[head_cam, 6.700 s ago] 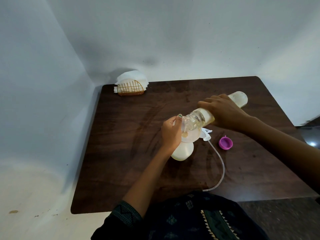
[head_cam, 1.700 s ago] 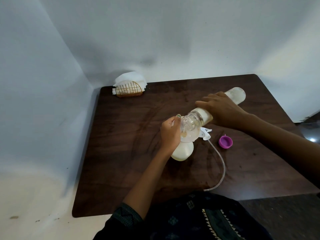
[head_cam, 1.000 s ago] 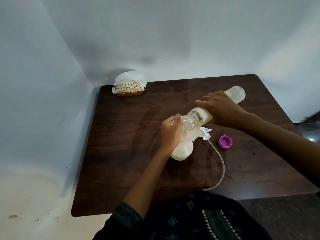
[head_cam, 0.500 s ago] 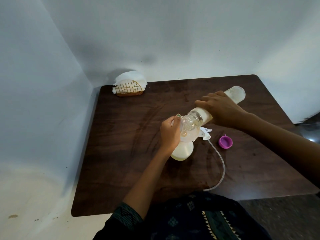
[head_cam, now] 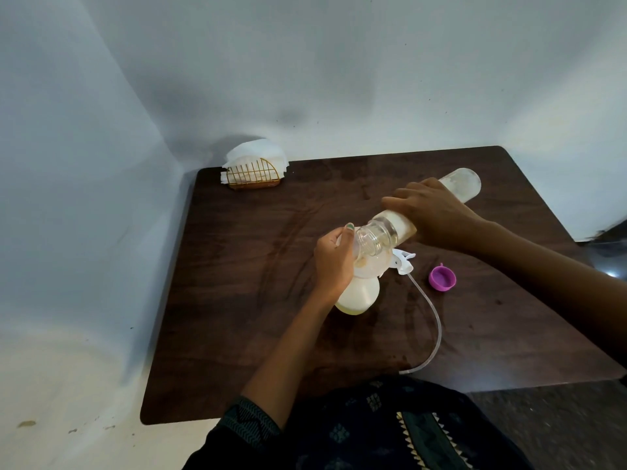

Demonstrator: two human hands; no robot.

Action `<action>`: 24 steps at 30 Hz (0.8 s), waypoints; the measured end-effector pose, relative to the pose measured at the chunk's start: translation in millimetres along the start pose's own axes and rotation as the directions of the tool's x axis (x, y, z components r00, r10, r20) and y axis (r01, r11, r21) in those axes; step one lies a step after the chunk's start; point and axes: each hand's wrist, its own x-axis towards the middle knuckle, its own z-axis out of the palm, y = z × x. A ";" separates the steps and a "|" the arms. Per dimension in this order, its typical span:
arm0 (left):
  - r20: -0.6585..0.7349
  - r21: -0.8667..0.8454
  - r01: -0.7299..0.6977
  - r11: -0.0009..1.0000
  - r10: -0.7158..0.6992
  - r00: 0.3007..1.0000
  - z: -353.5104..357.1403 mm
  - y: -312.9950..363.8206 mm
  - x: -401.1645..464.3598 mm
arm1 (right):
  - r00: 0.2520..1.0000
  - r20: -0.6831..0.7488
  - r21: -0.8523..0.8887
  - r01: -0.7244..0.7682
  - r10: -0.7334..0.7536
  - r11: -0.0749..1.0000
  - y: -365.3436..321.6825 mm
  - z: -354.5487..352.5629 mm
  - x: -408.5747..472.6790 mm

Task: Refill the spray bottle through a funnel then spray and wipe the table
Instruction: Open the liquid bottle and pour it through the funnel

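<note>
**Pour in progress, scene almost static**

Nothing much has moved since the frames before: both hands keep the same grips, the refill bottle sits at nearly the same tilt, and cap and sprayer head lie where they did.

Left hand (head_cam: 330, 262) has its fingers curled round the rim of the funnel (head_cam: 473, 264), thumb tip up at the far edge. Funnel is translucent and cone-shaped, seated in the neck of the spray bottle (head_cam: 359, 293). That bottle is round, milky-white plastic, upright near the table's middle, directly under the hand and pale with liquid.

Right hand (head_cam: 432, 215) is wrapped over the mid-body of the refill bottle (head_cam: 383, 232), fingers clamped on top. Bottle is a long clear cylinder, lying nearly horizontal, threaded mouth inside the funnel bowl, base pointing toward the far right. Yellowish liquid shows near its neck.

Sprayer head (head_cam: 504, 262) is white plastic, lying on the table just right of the funnel, with a thin clear dip tube (head_cam: 536, 320) curving toward the near edge. Purple cap (head_cam: 544, 279) is a small round cup, open side up, right of the sprayer head.

Table (head_cam: 258, 334) is dark wood grain with rounded corners. Gold wire napkin holder (head_cam: 252, 174) with white napkins sits at the far left corner.

Count: two bottles, one funnel, one cap, one sprayer head, one holder.
</note>
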 end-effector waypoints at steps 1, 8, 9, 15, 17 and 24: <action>-0.001 -0.002 -0.002 1.000 0.002 1.000 0.1 -0.2 0.0 | 1.000 -0.008 -0.003 0.003 -0.003 1.000 -0.1 0.4 0.0; -0.001 -0.017 0.008 1.000 -0.009 1.000 0.4 2.6 -1.0 | 1.000 -0.010 -0.020 0.009 -0.009 1.000 1.0 0.3 0.9; 0.000 -0.017 0.008 1.000 -0.008 1.000 0.2 2.9 -1.2 | 1.000 -0.006 -0.021 0.008 -0.008 1.000 0.7 0.0 1.0; -0.004 -0.015 0.005 1.000 -0.005 1.000 -0.2 -0.2 0.7 | 1.000 0.011 -0.009 0.002 -0.002 1.000 -0.5 -0.8 1.0; -0.002 -0.018 0.007 1.000 -0.007 1.000 -0.4 0.1 0.8 | 1.000 0.014 -0.008 0.002 -0.001 1.000 -0.3 -0.7 1.6; 0.006 -0.025 0.006 1.000 -0.006 1.000 -0.9 -0.5 1.0 | 1.000 0.026 -0.008 -0.005 0.005 1.000 -0.7 -1.4 2.0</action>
